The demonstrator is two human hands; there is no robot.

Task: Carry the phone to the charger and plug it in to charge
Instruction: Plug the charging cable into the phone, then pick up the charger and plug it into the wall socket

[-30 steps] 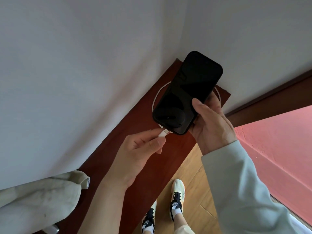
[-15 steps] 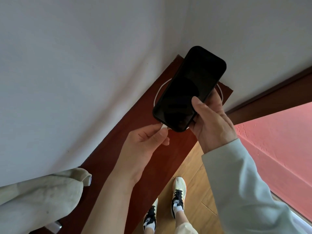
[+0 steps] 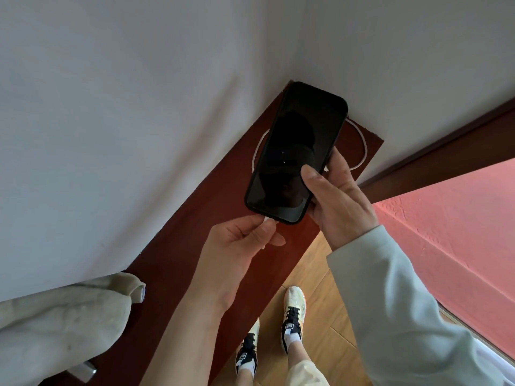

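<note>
A black phone (image 3: 295,151) with a dark screen is held above the dark red wooden ledge (image 3: 195,235). My right hand (image 3: 338,201) grips its lower right side, thumb on the screen. My left hand (image 3: 242,240) pinches the white charger plug (image 3: 268,220) between thumb and forefinger, right at the phone's bottom edge. The white cable (image 3: 362,140) loops on the ledge behind the phone and is mostly hidden by it. Whether the plug sits fully in the port cannot be told.
White walls meet in a corner behind the ledge. A cream cloth bundle (image 3: 61,324) lies on the ledge at lower left. Below are a wooden floor (image 3: 320,288), my feet in sneakers, and a pink surface (image 3: 459,232) to the right.
The phone has tilted and shifted slightly down toward the plug. My left hand has brought the plug up against the phone's bottom edge.
</note>
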